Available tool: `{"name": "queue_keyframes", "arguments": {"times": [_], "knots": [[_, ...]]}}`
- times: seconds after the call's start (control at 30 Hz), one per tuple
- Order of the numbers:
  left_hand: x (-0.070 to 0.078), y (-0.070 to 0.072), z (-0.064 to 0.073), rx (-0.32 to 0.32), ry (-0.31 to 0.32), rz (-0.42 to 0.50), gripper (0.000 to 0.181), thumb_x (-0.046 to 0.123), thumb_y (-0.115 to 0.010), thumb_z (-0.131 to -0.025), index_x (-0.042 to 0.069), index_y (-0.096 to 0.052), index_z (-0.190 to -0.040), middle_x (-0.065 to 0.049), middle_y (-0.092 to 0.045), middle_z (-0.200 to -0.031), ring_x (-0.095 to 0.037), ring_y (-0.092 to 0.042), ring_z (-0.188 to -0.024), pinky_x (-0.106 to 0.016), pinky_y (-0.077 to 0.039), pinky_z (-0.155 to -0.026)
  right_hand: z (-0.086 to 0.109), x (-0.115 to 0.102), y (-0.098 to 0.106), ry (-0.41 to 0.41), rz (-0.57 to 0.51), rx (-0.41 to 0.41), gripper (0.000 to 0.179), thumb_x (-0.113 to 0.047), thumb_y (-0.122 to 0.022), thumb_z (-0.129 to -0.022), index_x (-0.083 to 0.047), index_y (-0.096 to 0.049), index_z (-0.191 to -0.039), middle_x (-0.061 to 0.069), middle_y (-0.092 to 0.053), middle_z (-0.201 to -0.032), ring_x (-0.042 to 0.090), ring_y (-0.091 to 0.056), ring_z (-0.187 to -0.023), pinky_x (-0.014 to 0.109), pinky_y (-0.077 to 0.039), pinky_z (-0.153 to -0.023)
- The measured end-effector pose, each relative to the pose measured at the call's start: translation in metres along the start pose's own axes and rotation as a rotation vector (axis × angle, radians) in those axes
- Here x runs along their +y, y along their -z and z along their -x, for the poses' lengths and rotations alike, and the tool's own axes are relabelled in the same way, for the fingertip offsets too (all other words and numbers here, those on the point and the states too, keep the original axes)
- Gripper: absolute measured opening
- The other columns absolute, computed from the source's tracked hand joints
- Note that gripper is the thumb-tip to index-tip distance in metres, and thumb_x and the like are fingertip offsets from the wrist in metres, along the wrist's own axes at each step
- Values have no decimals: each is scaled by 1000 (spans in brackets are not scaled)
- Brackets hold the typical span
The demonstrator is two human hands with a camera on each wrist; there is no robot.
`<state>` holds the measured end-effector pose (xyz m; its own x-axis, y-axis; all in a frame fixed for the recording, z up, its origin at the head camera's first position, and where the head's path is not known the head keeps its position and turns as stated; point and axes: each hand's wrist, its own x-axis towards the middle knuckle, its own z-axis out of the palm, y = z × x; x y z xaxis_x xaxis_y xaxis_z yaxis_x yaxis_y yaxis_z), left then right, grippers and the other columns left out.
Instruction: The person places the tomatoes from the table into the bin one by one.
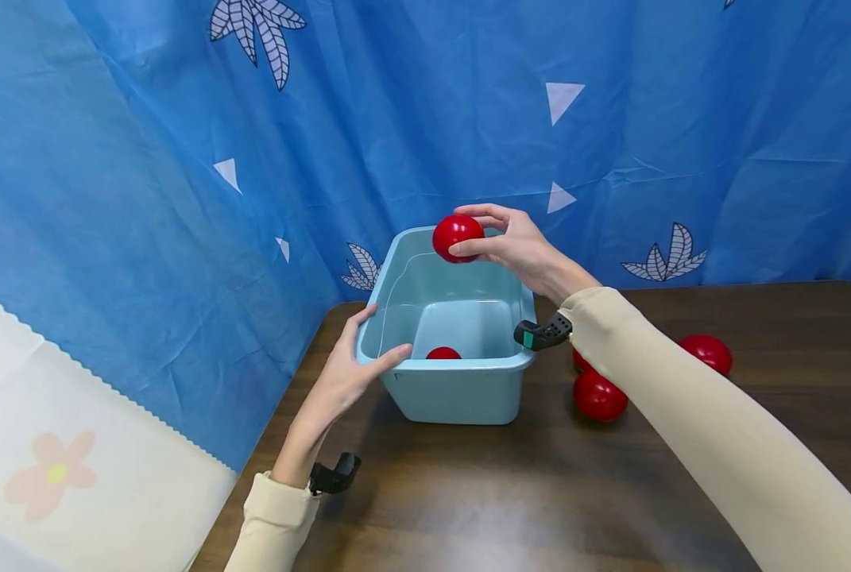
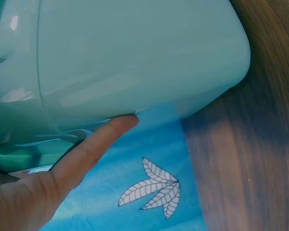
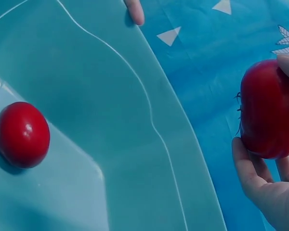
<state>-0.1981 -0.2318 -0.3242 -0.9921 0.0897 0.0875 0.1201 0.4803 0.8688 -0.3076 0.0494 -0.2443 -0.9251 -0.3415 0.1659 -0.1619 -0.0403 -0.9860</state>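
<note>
Counted five tomatoes (image 1: 457, 237): one gripped in right hand (image 1: 521, 246), one in single bin (image 1: 450, 397) (held by left hand (image 1: 339, 369)), three on counter (image 1: 539, 492). Looked glossy, red, roundish.

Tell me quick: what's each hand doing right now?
Left hand: open, touching the tub.
Right hand: closed, holding a tomato.

Right fingers (image 1: 484, 210) curled, above left fingers (image 1: 360, 317)
</note>
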Motion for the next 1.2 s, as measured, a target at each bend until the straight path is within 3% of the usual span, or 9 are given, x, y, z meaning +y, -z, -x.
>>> {"name": "queue_keyframes", "arguments": {"times": [0.83,1.2], "knots": [[1,-1,1,1,0,-13,94,46,-76,-92,21,-23,-165,-12,-30,-166,-39,-38,-145,-65,-41,-112,5,5,-3,-1,-20,-42,63,3,-75,-92,-7,-52,-150,15,-51,-147,34,-52,-131,50,-51,-108],[0,-2,1,2,1,-33,93,47,-76,-93,22,-24,-165,-11,-29,-167,-38,-37,-145,-65,-38,-115,24,2,17,18,-9,-50,59,-6,-71,-97,-9,-49,-152,14,-52,-151,33,-62,-128,47,-50,-109]]}}
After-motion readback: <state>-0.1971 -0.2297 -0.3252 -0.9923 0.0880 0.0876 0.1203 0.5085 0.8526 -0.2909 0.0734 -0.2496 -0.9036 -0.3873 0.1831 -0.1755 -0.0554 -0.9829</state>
